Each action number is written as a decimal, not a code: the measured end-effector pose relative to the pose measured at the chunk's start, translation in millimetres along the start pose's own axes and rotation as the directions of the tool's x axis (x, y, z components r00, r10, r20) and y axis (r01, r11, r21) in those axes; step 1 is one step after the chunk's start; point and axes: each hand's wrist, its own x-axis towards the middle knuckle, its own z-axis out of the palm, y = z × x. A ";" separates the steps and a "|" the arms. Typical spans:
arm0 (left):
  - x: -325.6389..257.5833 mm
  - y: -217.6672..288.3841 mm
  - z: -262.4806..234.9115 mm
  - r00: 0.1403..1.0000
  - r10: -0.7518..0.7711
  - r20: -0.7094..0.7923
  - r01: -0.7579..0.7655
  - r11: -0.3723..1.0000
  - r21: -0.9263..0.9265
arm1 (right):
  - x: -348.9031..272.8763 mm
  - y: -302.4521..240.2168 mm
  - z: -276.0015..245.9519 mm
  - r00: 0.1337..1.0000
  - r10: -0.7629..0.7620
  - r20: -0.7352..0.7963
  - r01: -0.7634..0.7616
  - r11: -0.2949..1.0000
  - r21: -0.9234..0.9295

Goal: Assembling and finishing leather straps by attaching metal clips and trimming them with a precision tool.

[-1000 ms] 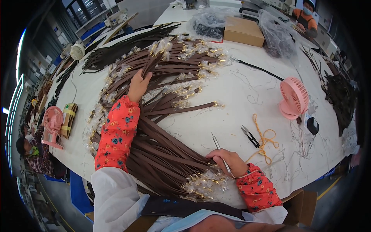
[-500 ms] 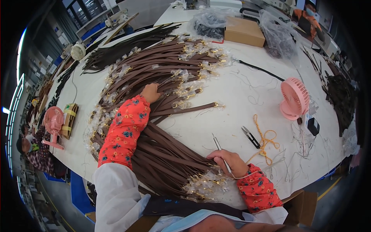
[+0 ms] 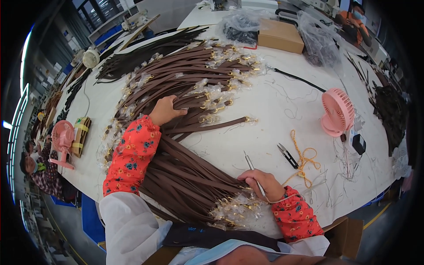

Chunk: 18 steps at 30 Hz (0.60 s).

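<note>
My left hand (image 3: pixel 167 110) rests over a spread of brown straps (image 3: pixel 176 75), its thumb held apart from the fingers. Gold-coloured clasps (image 3: pixel 214 99) wrapped in clear plastic end many of these straps. In my right hand (image 3: pixel 265 185) is a slim silver pen-like tool (image 3: pixel 250 162), its pointed tip aimed away from me. That hand lies beside the end of a nearer bundle of brown straps (image 3: pixel 190 176), close to its plastic-wrapped clasps (image 3: pixel 236 210). A pale cord passes by the right wrist.
Black thread snips (image 3: pixel 288 157) and a knotted orange cord (image 3: pixel 304 161) lie right of my right hand. Pink fans stand at right (image 3: pixel 337 112) and left (image 3: pixel 62 139). Black straps (image 3: pixel 141 55), a cardboard box (image 3: pixel 281 36) and plastic bags are at the back. Other people sit farther off.
My left hand has drawn back slightly to the left, and its thumb now stands out from the fingers. My right hand and its tool have hardly moved.
</note>
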 end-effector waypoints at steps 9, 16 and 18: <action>-0.5 -13.6 28.1 0.976 -0.127 0.177 0.086 0.972 0.219 | -0.8 2.5 0.7 1.000 -0.007 -0.018 0.007 1.000 0.008; -13.6 6.7 -5.4 0.982 -0.105 -0.154 0.074 0.978 -0.197 | 0.5 0.9 2.4 1.000 -0.019 -0.020 0.019 1.000 -0.004; -15.1 19.4 -16.9 0.959 0.026 -0.284 -0.053 0.995 -0.089 | 0.9 1.9 4.1 0.999 -0.032 -0.029 0.031 0.999 -0.010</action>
